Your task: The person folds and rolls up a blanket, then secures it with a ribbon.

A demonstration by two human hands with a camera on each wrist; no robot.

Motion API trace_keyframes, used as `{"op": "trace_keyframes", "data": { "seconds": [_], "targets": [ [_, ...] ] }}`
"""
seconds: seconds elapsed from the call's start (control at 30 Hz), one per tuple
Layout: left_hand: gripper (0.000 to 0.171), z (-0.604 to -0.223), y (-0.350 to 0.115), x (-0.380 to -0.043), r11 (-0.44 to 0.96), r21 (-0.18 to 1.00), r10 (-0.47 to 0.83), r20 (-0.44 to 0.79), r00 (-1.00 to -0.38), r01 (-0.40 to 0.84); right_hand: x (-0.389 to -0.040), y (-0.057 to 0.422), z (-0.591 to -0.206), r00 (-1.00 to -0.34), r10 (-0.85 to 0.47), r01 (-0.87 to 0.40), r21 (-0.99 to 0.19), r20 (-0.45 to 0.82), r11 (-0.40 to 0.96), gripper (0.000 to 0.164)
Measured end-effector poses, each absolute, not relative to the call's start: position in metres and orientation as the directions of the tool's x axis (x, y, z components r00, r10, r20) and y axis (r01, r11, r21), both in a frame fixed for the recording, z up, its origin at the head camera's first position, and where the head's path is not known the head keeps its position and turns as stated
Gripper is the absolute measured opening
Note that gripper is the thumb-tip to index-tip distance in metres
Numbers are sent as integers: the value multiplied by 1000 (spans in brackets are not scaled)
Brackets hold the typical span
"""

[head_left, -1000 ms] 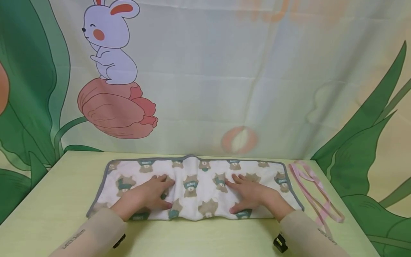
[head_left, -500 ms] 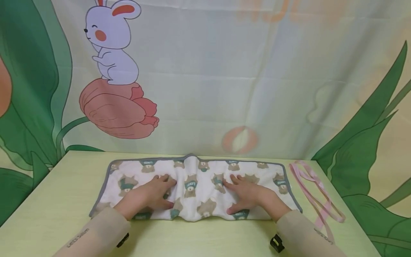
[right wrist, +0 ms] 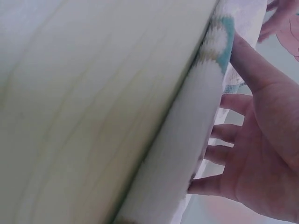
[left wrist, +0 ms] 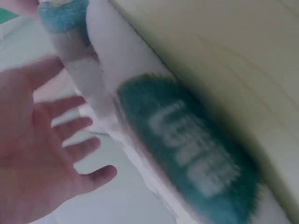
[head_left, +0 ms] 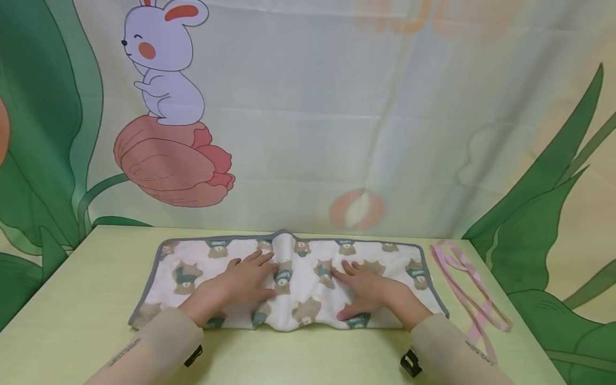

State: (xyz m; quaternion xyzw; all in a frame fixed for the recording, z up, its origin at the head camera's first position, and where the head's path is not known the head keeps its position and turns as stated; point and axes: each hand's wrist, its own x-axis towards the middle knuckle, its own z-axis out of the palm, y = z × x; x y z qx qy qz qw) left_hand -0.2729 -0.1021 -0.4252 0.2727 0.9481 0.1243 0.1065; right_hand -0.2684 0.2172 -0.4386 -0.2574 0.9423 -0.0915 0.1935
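Note:
A white towel (head_left: 302,278) printed with brown bears in green tops lies as a long folded strip, with grey trim along its back and sides. A raised crease runs front to back through its middle. My left hand (head_left: 245,280) is spread over the towel just left of that crease, fingertips beside it. To the right of the crease, my right hand (head_left: 368,291) rests on the cloth with fingers apart. In the wrist views, the left palm (left wrist: 42,149) and right palm (right wrist: 266,144) face the towel's rounded front fold, fingers extended.
A loosely looped pink ribbon (head_left: 485,309) lies right of the towel on the pale yellow table (head_left: 72,299). Behind the table hangs a printed backdrop (head_left: 289,133) with a rabbit and plants. Both forearms wear beige sleeves with dark clips near the cuffs.
My left hand has slid right and slightly away from me, up to the middle crease. The right hand stays at about the same place on the towel.

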Motion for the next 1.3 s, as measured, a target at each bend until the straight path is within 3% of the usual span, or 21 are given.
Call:
{"op": "trace_keyframes", "data": {
  "seconds": [0.13,0.33,1.3],
  "targets": [
    [74,-432,-105,-274,821,317,555,-242,-796,475,-269,214,-439,-791,-523,-455,-266,-319,850,103],
    [79,-434,-102,-274,812,329,567,-248,-785,483,-270,209,-436,-788,-514,-448,-257,-340,856,102],
    [76,-432,-68,-266,826,175,563,-265,-783,535,-266,181,-440,-796,-524,-461,-259,-303,849,102]
  ]
}}
